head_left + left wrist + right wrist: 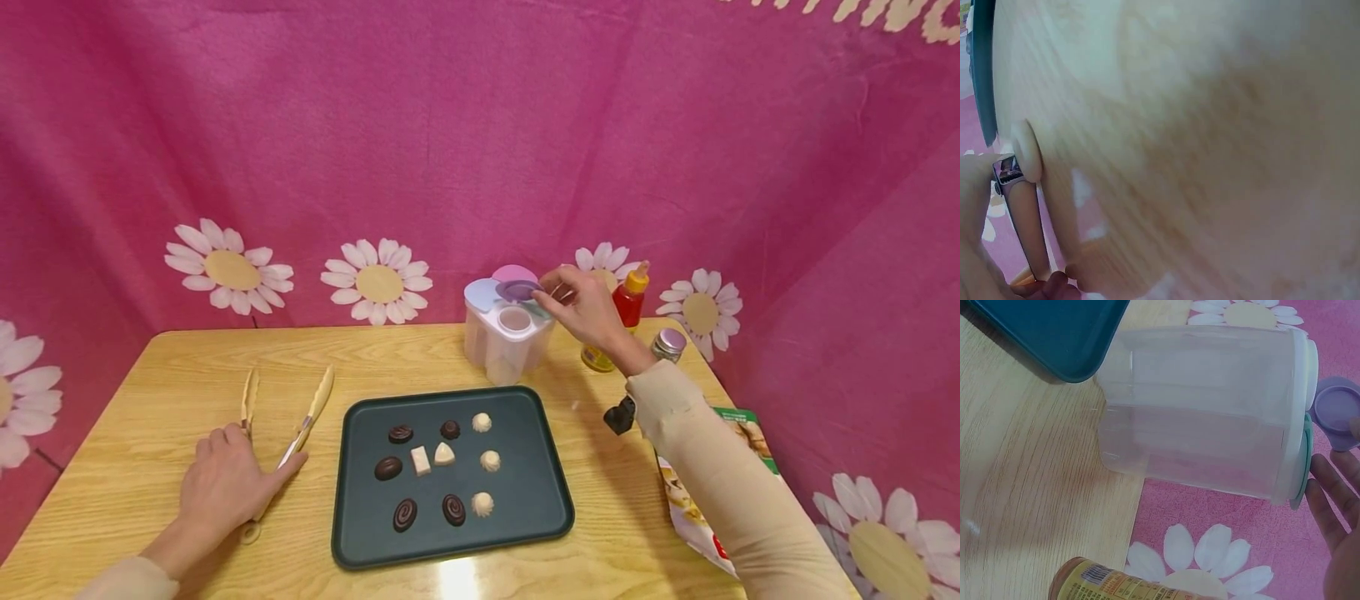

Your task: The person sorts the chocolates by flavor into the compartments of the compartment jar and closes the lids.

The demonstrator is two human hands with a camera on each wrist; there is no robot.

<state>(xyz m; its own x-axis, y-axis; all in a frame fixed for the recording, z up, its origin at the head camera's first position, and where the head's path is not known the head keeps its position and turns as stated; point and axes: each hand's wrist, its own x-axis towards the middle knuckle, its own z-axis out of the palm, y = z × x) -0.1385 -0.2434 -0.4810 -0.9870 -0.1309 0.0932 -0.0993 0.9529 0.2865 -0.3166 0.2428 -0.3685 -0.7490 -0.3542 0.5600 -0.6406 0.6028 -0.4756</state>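
Observation:
At the back of the table stands a clear plastic container with several round coloured lids on top. My right hand pinches its purple lid, which is raised off a round opening; the thumb touches the lid's edge in the right wrist view. My other fingers stay near the green lid. On the left, my left hand holds metal tongs with cream tips, their arms spread apart on the table. The left wrist view is blurred and shows the handle end between thumb and fingers.
A dark tray in the middle carries several dark and white chocolates. To the right are a red bottle with a yellow cap, a small jar and a printed packet partly under my right arm. Pink cloth hangs behind.

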